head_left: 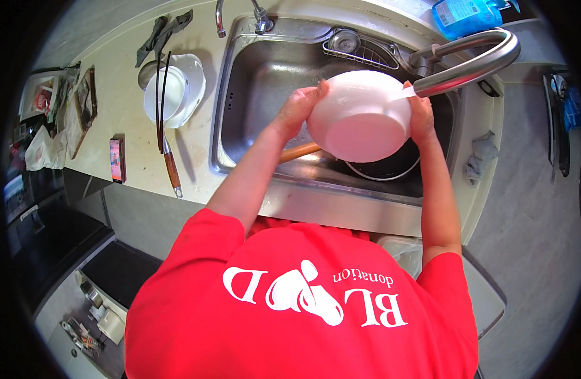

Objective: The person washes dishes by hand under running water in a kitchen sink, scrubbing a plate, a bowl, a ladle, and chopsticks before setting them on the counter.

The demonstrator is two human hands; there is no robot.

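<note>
A large white bowl (pixel 359 123) is held over the sink, tilted so that its underside faces me. My left hand (pixel 297 108) grips its left edge, and my right hand (pixel 422 118) holds the opposite side. From the curved faucet (pixel 480 66), water runs onto the bowl near my right hand. Below the bowl, a dark pan (pixel 390 171) rests in the stainless steel sink (pixel 264 80), mostly hidden. A wooden handle (pixel 300 152) shows between my left forearm and the bowl; what it joins is covered.
Left of the sink stand stacked white dishes (pixel 169 97) with dark chopsticks (pixel 163 102) and a wooden-handled ladle (pixel 171 168) across them. A phone (pixel 116 160) lies near the counter's front edge. A wire rack (pixel 361 57) and a blue pump bottle (pixel 468 18) are at the back; a grey cloth (pixel 481 156) is at right.
</note>
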